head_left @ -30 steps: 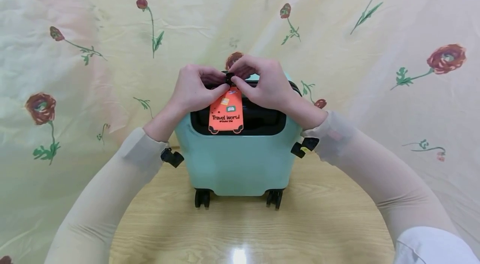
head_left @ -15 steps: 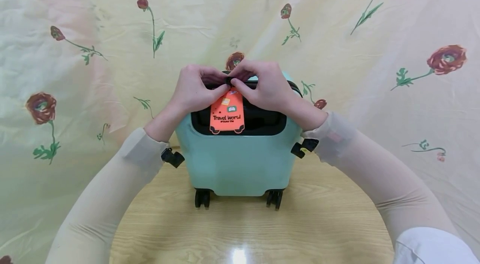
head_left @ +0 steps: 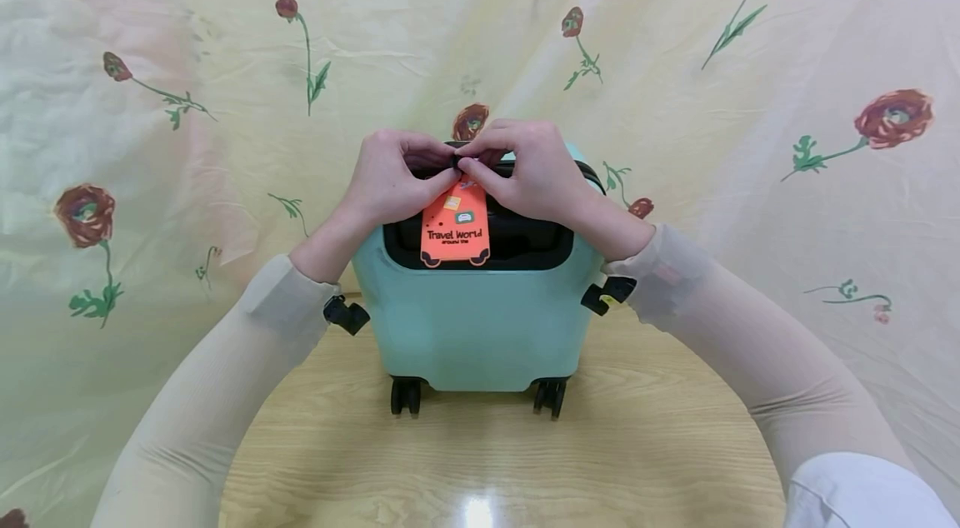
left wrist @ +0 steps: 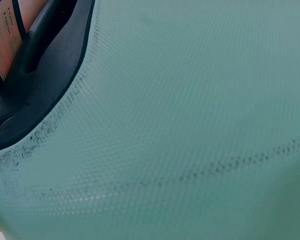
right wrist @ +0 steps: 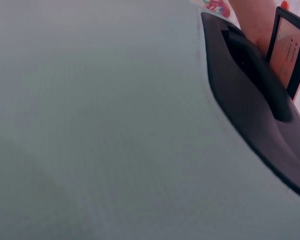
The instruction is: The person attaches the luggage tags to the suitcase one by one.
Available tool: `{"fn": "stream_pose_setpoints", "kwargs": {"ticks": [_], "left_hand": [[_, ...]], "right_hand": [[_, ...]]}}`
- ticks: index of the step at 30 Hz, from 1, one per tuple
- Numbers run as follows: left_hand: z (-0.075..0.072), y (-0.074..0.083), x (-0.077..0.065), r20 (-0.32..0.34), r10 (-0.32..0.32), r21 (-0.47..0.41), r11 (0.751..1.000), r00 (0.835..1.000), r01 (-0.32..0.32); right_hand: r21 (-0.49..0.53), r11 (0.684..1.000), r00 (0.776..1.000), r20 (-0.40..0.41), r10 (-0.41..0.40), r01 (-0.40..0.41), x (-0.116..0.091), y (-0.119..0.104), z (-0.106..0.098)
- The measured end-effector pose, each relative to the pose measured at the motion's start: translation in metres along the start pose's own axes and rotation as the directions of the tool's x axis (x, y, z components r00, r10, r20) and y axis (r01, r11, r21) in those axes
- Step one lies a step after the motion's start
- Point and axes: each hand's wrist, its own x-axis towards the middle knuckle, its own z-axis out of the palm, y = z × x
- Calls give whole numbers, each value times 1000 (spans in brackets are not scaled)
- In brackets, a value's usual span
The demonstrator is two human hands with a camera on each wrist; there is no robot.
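A mint-green suitcase [head_left: 480, 328] stands upright in the head view. An orange luggage tag [head_left: 455, 236] printed "Travel World" hangs before its black handle recess [head_left: 528, 245]. Above the tag, my left hand [head_left: 393, 174] and right hand [head_left: 536, 170] meet fingertip to fingertip, pinching the tag's black strap [head_left: 456, 162] between thumbs and fingers. Most of the strap is hidden by the fingers. Both wrist views show the suitcase shell and black handle [right wrist: 260, 75], with the tag's name-and-address side [right wrist: 287, 52] beyond it.
The suitcase's black wheels [head_left: 405, 396] rest on a round wooden table [head_left: 480, 461]. Behind hangs a pale cloth [head_left: 420, 28] with red flowers. A black wrist mount [head_left: 346, 314] sits at each sleeve cuff, close beside the suitcase.
My right hand's fingertips have come slightly lower and closer to the left ones, lowering the black strap end. The tag has shifted a touch to the right; the suitcase stays put.
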Motion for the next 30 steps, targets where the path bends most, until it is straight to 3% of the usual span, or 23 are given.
{"fn": "stream_pose_setpoints", "kwargs": {"ticks": [16, 30], "left_hand": [[-1, -2, 2, 6, -5, -6, 1000, 1000, 5], [0, 0, 0, -2, -6, -12, 1000, 1000, 6]], "right_hand": [[13, 1000, 1000, 15, 3, -3, 1, -3, 0], [-66, 998, 1000, 7, 5, -4, -1, -2, 1]]}}
